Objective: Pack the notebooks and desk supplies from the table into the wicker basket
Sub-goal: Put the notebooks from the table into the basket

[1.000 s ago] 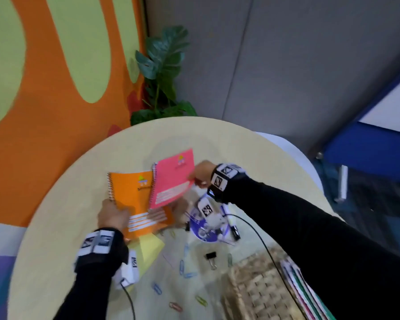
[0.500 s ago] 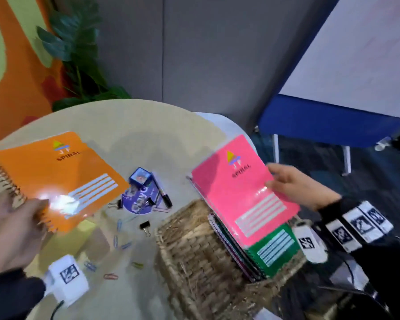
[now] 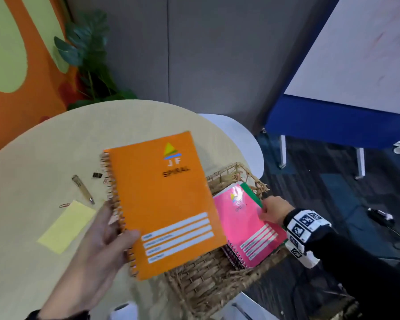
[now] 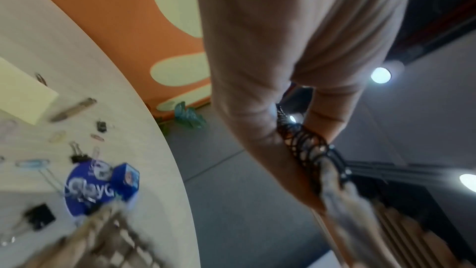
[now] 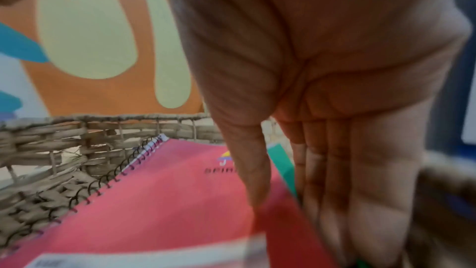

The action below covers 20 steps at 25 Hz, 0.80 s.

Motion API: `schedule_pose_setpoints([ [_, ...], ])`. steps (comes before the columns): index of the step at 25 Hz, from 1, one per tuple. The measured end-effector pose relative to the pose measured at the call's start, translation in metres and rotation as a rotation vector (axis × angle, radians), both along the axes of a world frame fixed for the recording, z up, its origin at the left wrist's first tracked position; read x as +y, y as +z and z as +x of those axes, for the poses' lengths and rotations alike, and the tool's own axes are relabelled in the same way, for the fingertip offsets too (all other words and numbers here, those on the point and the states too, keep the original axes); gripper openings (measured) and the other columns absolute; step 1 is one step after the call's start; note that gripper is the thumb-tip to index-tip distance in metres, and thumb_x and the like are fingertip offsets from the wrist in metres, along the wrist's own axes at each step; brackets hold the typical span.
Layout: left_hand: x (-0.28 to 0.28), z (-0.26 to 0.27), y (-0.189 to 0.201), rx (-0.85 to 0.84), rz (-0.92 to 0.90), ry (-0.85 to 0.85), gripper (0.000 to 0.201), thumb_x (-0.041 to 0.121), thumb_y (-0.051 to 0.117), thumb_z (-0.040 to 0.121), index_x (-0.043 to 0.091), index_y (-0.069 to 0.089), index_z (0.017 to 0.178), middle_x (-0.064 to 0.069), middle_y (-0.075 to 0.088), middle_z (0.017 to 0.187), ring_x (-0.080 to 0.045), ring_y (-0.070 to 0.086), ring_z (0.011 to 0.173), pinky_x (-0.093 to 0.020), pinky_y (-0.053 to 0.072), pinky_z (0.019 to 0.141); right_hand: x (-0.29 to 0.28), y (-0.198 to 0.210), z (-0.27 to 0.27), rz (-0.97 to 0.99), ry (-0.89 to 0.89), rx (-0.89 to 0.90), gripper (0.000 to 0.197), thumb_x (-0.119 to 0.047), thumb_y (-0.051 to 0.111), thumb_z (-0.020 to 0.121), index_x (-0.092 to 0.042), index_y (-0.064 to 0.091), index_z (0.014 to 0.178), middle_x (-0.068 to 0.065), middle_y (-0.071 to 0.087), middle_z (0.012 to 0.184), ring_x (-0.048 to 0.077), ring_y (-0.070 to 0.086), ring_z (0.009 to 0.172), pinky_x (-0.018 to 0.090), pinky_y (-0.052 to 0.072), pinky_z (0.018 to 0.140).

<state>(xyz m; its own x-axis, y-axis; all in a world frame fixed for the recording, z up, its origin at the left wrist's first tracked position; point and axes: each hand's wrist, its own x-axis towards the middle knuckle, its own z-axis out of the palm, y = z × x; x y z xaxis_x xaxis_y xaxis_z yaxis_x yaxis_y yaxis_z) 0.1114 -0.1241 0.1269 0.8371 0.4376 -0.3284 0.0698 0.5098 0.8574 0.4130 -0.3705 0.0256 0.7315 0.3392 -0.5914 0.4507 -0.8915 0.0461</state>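
Observation:
My left hand (image 3: 116,236) grips an orange spiral notebook (image 3: 162,204) by its wire spine, thumb on the cover, and holds it tilted above the table and the near-left corner of the wicker basket (image 3: 208,280). A pink spiral notebook (image 3: 247,227) lies in the basket on top of a green one (image 3: 252,192). My right hand (image 3: 267,210) pinches the pink notebook's right edge. In the right wrist view the thumb (image 5: 255,180) lies on the pink cover (image 5: 154,201) and the fingers (image 5: 360,201) run under its edge. The left wrist view shows the orange notebook's black coil (image 4: 304,146) against my palm.
On the round table (image 3: 44,158) lie a pen (image 3: 83,189), a binder clip (image 3: 97,174), a yellow sticky pad (image 3: 67,226) and a paper clip (image 3: 64,205). The left wrist view shows a blue disc (image 4: 87,191), a small blue box (image 4: 126,178) and more clips (image 4: 77,154). A white chair (image 3: 240,139) stands behind the basket.
My right hand has lowered the pink notebook flat into the basket. My left hand has carried the orange notebook to the right, over the basket's near-left corner.

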Motion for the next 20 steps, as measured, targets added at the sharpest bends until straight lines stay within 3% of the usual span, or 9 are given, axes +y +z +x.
schedule_pose_setpoints([
  [2,-0.018,0.017,-0.003,0.036,0.033,-0.068,0.063,0.026,0.087,0.060,0.044,0.059,0.114,-0.004,0.077,0.108,-0.026,0.076,0.090,-0.036,0.064,0.065,0.000,0.016,-0.006,0.182,-0.052,-0.056,0.035,-0.045,0.050,0.089,-0.011,0.057,0.089,0.005,0.062,0.090,0.027,0.064,0.089,0.031,0.045,0.070],
  [3,-0.028,0.028,-0.005,0.044,0.054,-0.083,0.055,0.018,0.080,0.071,0.046,0.057,0.112,-0.003,0.075,0.110,-0.025,0.075,0.096,-0.036,0.064,0.070,-0.001,0.029,-0.010,0.375,-0.150,-0.004,0.044,-0.054,0.047,0.089,-0.012,0.060,0.095,0.002,0.064,0.093,0.024,0.064,0.090,0.033,0.047,0.073],
  [6,-0.057,0.061,-0.007,0.058,0.128,-0.159,0.052,-0.003,0.054,0.092,0.046,0.055,0.108,0.002,0.073,0.112,-0.022,0.069,0.108,-0.042,0.059,0.089,0.005,0.070,-0.034,0.887,-0.493,0.526,0.063,-0.070,0.039,0.084,-0.020,0.064,0.114,0.001,0.072,0.101,0.021,0.069,0.091,0.034,0.054,0.083],
  [9,-0.077,0.085,-0.014,0.146,0.167,-0.218,0.044,0.000,0.053,0.096,0.039,0.052,0.115,0.006,0.071,0.113,-0.018,0.068,0.108,-0.043,0.057,0.094,0.000,0.080,-0.043,1.093,-0.482,0.744,0.032,-0.030,0.050,0.095,-0.015,0.060,0.122,0.007,0.073,0.110,0.026,0.070,0.099,0.041,0.057,0.089],
  [11,-0.081,0.087,-0.026,0.245,0.337,-0.242,0.045,0.013,0.056,0.096,0.030,0.042,0.135,0.010,0.067,0.115,-0.016,0.068,0.107,-0.042,0.056,0.096,-0.010,0.077,-0.040,1.161,-0.430,0.738,0.037,-0.022,0.061,0.088,-0.013,0.059,0.124,0.010,0.072,0.113,0.029,0.070,0.102,0.042,0.057,0.088],
  [13,-0.072,0.078,-0.039,0.349,0.592,-0.250,0.055,0.026,0.056,0.095,0.029,0.032,0.145,0.014,0.061,0.113,-0.009,0.063,0.105,-0.031,0.053,0.096,-0.023,0.064,-0.029,1.108,-0.341,0.674,0.068,-0.050,0.080,0.062,-0.015,0.062,0.117,0.005,0.076,0.105,0.023,0.073,0.094,0.033,0.060,0.077],
  [15,-0.058,0.061,-0.049,0.399,0.747,-0.219,0.048,0.027,0.054,0.096,0.027,0.039,0.141,0.011,0.060,0.110,-0.003,0.062,0.093,-0.011,0.051,0.082,-0.039,0.039,-0.013,0.953,-0.280,0.559,0.079,-0.063,0.083,0.044,-0.019,0.064,0.107,0.001,0.078,0.094,0.017,0.075,0.085,0.028,0.060,0.071],
  [18,-0.027,0.024,-0.066,0.511,0.818,-0.103,0.029,0.017,0.054,0.095,0.025,0.058,0.123,0.008,0.064,0.092,0.000,0.063,0.074,-0.003,0.045,0.063,-0.046,0.001,0.009,0.576,-0.175,0.261,0.025,-0.038,0.074,0.075,-0.022,0.064,0.091,0.004,0.076,0.089,0.025,0.071,0.088,0.045,0.056,0.083],
  [20,-0.008,0.000,-0.080,0.610,0.815,-0.002,0.025,0.012,0.054,0.093,0.025,0.063,0.113,0.005,0.067,0.084,-0.015,0.070,0.079,-0.017,0.050,0.070,-0.039,-0.008,0.013,0.282,-0.016,0.104,0.016,-0.031,0.065,0.086,-0.025,0.054,0.076,0.002,0.067,0.090,0.026,0.065,0.090,0.039,0.051,0.081],
])
